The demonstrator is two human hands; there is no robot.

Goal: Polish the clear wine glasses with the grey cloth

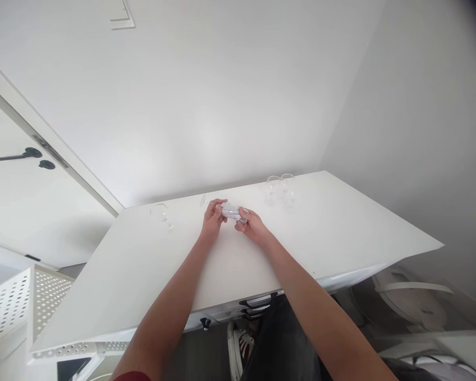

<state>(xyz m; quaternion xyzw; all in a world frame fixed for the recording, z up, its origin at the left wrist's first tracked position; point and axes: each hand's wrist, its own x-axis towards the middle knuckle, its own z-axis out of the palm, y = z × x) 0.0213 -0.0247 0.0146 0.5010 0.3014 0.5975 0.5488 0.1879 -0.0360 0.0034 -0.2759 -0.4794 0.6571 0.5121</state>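
Both my hands meet above the middle of the white cabinet top. My left hand (213,218) is closed around the stem of a clear stemmed glass, whose foot (203,200) shows past the fingers on the left. Pale grey crumpled cloth (231,210) lies at the glass's bowl, between the two hands; where bowl ends and cloth begins is hard to make out. My right hand (252,226) pinches the cloth from the right, thumb on top. Two more clear stemmed glasses (288,191) stand side by side to the right, near the wall.
Another clear glass (159,212) is at the back left of the cabinet top (321,233). Black handles (257,301) stick out from the cabinet front. A door with a black handle (31,152) is at left, above a white perforated rack (49,296). Walls border the back and right.
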